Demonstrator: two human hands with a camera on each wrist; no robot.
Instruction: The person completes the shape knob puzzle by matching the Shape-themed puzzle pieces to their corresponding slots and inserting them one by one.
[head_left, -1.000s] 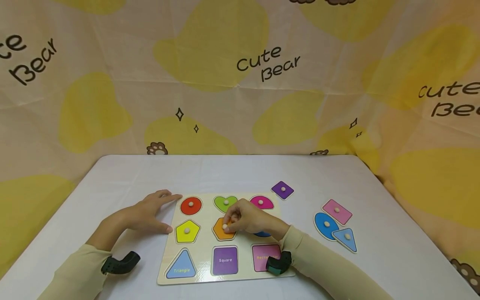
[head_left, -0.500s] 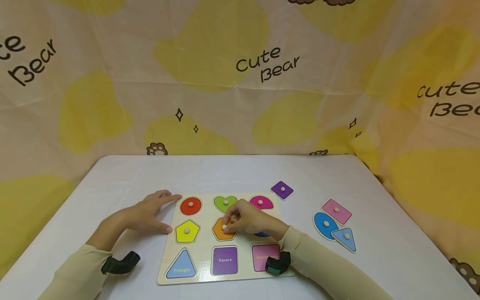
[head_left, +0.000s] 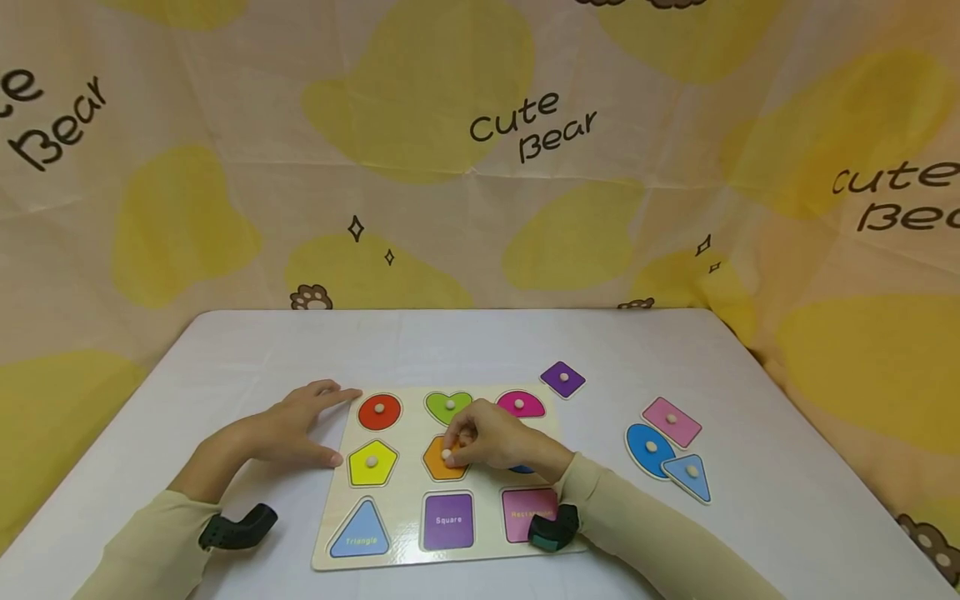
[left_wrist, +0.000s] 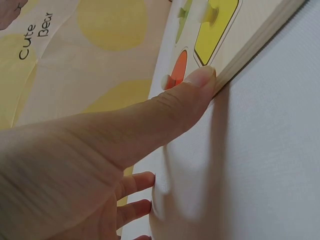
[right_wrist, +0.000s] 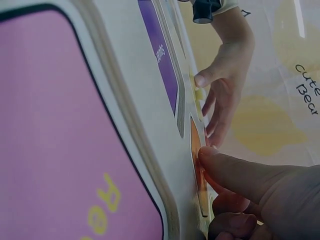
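Left hand: spread (head_left: 292, 425), its thumb touching the left edge of the puzzle board, its index finger reaching the far left corner.
Puzzle board: flat on the table (head_left: 262, 350), between both hands, pale wood (head_left: 407, 508).
Left column: red circle (head_left: 379, 412) at the far end, yellow pentagon (head_left: 372, 467) next, then the printed "Triangle" recess (head_left: 362, 533).
Middle column: green heart (head_left: 448, 407), orange hexagon (head_left: 435, 465), then the purple "Square" recess (head_left: 448, 520).
Right hand: pinching the orange hexagon's knob between thumb and finger (head_left: 495, 433), at the board's centre.
Right column: magenta semicircle (head_left: 520, 405), a blue shape mostly hidden by the wrist, then the pink "Rectangle" recess (head_left: 517, 504).
Purple square piece: just beside the far right corner (head_left: 563, 379).
Loose group: pink rectangle piece (head_left: 672, 422), blue oval (head_left: 647, 450) and light-blue triangle piece (head_left: 690, 478), close together, well right of the board; the triangle overlaps the oval's edge.
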